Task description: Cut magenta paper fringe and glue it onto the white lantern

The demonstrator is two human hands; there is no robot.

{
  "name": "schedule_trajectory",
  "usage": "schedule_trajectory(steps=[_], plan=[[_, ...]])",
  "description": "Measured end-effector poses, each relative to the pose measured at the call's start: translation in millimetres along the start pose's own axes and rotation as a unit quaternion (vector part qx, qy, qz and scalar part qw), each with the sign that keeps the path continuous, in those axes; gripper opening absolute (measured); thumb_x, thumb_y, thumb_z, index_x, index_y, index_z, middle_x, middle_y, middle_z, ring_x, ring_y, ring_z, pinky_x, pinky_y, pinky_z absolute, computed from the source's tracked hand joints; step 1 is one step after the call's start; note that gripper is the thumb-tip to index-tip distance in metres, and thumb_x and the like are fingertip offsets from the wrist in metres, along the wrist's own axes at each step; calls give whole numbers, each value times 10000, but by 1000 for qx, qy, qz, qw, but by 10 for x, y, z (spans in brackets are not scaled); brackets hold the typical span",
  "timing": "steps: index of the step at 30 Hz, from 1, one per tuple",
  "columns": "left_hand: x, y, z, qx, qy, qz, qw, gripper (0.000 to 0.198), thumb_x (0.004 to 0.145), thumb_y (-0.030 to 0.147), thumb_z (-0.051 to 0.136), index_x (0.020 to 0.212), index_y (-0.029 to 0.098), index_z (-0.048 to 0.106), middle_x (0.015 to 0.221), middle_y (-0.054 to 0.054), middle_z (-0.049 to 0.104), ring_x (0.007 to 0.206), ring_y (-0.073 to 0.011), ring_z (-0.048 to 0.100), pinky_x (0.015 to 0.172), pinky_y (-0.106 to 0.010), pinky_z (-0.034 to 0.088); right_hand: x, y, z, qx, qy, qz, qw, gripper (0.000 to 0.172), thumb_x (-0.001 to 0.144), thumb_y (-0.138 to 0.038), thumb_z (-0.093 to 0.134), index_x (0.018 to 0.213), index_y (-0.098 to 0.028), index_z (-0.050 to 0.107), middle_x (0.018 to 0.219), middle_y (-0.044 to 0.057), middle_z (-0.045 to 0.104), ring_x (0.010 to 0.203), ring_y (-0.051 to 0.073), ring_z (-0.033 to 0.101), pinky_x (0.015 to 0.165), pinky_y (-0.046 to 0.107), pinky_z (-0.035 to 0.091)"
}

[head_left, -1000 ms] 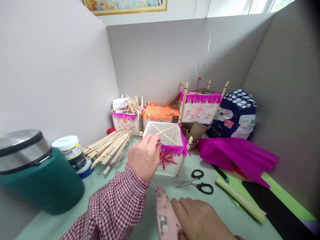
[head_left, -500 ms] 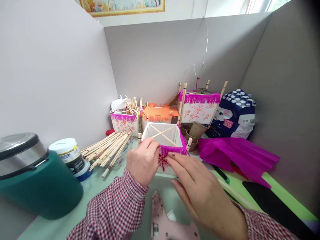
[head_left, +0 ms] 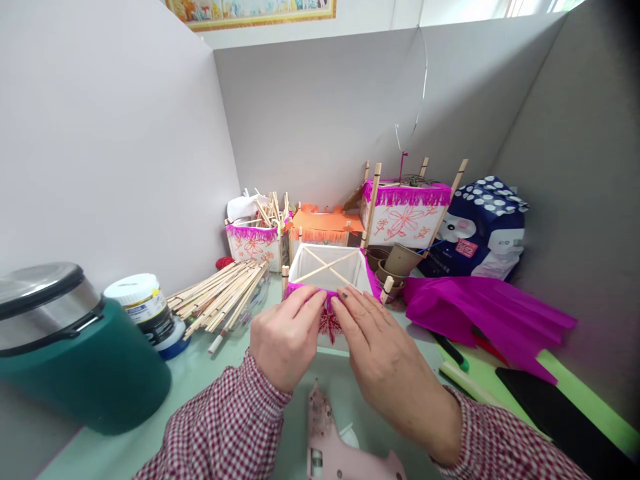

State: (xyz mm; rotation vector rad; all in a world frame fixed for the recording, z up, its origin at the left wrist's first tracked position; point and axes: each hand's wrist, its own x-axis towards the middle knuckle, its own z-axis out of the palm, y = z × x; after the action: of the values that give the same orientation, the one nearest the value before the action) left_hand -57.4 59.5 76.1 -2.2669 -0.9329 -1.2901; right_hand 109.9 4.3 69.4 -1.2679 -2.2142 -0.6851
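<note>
In front of me stands a white box with a stick frame (head_left: 325,267), its corner posts of wood and two thin sticks crossed inside. Magenta fringe (head_left: 329,301) runs along its front rim, above a dark red flower pattern (head_left: 330,327) on the front wall. My left hand (head_left: 287,337) is closed, pinching the fringe at the left part of that rim. Fingers stretched out and close together, my right hand (head_left: 387,360) lies against the fringe on the right part; its thumb is mostly hidden. Below the hands lies a pink glue gun (head_left: 333,437).
A green thermos (head_left: 85,367) and a white-lidded jar (head_left: 140,310) stand left, beside bundled sticks (head_left: 225,297). Finished-looking boxes, including a tall fringed one (head_left: 405,223), stand behind. Magenta crepe paper (head_left: 480,307), a green-tipped tool (head_left: 453,353) and a black flat object (head_left: 555,413) lie right.
My right hand has moved up and in, its fingertips now on the front rim close to my left hand. The left hand stays at the fringe. The view has shifted slightly.
</note>
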Motion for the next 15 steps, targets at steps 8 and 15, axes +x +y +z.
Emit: schedule_trajectory(steps=[8, 15], plan=[[29, -30, -127, -36, 63, 11, 997, 343, 792, 39, 485, 1088, 163, 607, 1084, -84, 651, 1046, -196, 579, 912, -377, 467, 30, -19, 4, 18, 25, 20, 999, 582, 809, -28, 365, 1388, -72, 316, 1437, 162, 320, 1356, 272, 217, 1074, 503, 314], [-27, 33, 67, 81, -6, 41, 996, 354, 827, 64, 423, 1139, 104, 585, 1171, -149, 612, 1108, -257, 550, 978, -509, 348, 77, -82, 166, -8, 23, 25, 999, 525, 829, -65, 372, 1353, -35, 374, 1419, 177, 347, 1349, 289, 227, 1088, 493, 296]])
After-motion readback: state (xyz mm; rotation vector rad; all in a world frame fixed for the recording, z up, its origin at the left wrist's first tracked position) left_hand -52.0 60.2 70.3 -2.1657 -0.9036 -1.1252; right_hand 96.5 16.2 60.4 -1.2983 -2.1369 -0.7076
